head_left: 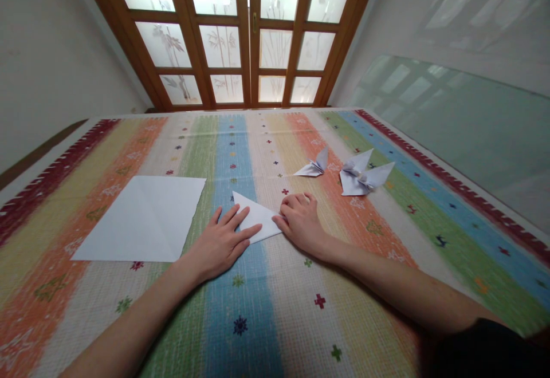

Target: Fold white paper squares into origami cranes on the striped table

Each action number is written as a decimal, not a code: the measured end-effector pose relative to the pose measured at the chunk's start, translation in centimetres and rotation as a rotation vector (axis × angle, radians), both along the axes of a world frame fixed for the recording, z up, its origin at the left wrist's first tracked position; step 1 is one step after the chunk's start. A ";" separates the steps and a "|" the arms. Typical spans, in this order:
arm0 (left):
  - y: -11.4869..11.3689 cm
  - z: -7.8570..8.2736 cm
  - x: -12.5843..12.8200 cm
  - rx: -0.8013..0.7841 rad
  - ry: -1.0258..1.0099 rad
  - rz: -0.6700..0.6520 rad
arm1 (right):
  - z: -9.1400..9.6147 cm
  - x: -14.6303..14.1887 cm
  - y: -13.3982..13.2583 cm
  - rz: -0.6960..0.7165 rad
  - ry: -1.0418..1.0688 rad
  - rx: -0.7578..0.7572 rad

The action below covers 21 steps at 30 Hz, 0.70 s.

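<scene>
A white sheet folded into a triangle (pixel 256 215) lies flat on the striped tablecloth in front of me. My left hand (pixel 219 245) rests on its left part, fingers spread and pressing lightly down. At the triangle's right corner, my right hand (pixel 304 224) is closed, with thumb and curled fingers at the paper; the very tip of that corner is hidden under them. Left of my left hand lies a larger, unfolded white sheet (pixel 141 217) with faint creases and a ragged right edge.
Beyond my right hand stand a small folded paper piece (pixel 315 165) and a larger pointed one (pixel 365 176). The striped cloth (pixel 240 298) covers the table. A pale glass panel (pixel 455 120) is against the right wall, and wooden glazed doors (pixel 250 40) stand at the far end.
</scene>
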<state>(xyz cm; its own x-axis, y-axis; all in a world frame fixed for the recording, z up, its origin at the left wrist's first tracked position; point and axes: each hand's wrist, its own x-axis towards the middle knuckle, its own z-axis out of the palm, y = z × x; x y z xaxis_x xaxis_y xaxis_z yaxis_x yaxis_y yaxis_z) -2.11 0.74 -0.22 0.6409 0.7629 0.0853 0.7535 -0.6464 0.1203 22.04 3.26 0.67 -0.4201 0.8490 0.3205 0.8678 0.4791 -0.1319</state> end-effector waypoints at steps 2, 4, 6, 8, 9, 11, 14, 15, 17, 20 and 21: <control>0.0 0.3 0.3 0.002 -0.011 0.018 | 0.0 0.0 -0.1 -0.009 0.004 0.005; 0.1 0.6 0.9 0.016 -0.024 0.038 | 0.0 0.1 -0.1 -0.016 -0.002 0.003; 0.3 0.9 1.7 0.043 -0.047 0.028 | 0.0 0.1 -0.1 -0.026 -0.016 -0.007; 0.5 1.0 2.5 0.058 -0.086 -0.026 | 0.0 0.1 -0.2 -0.043 -0.028 -0.017; 0.7 0.9 2.9 0.053 -0.108 -0.054 | 0.0 0.1 -0.2 -0.052 -0.032 -0.019; 1.0 0.5 3.4 0.015 -0.127 -0.074 | 0.0 0.1 -0.2 -0.070 -0.035 -0.021; 1.5 0.1 3.4 -0.041 -0.088 -0.088 | -0.2 0.4 -0.4 -0.085 -0.035 -0.018; 1.6 0.1 3.3 -0.047 -0.071 -0.092 | -0.3 0.5 -0.4 -0.085 -0.037 -0.014; 1.8 0.1 3.0 -0.047 -0.042 -0.093 | -0.4 0.9 -0.6 -0.079 -0.044 -0.004; 1.9 0.3 2.7 -0.053 -0.001 -0.090 | -0.3 1.7 -1.0 -0.083 -0.046 -0.015; 1.9 0.3 2.7 -0.053 0.010 -0.089 | -0.3 2.1 -1.1 -0.089 -0.044 -0.025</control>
<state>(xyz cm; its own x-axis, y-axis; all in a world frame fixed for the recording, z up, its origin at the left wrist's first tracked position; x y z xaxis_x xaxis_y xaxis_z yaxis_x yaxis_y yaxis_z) 0.59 2.68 0.07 0.7068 0.7063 0.0399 0.6948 -0.7037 0.1489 24.10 2.12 0.38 -0.3562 0.8909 0.2819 0.9119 0.3973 -0.1032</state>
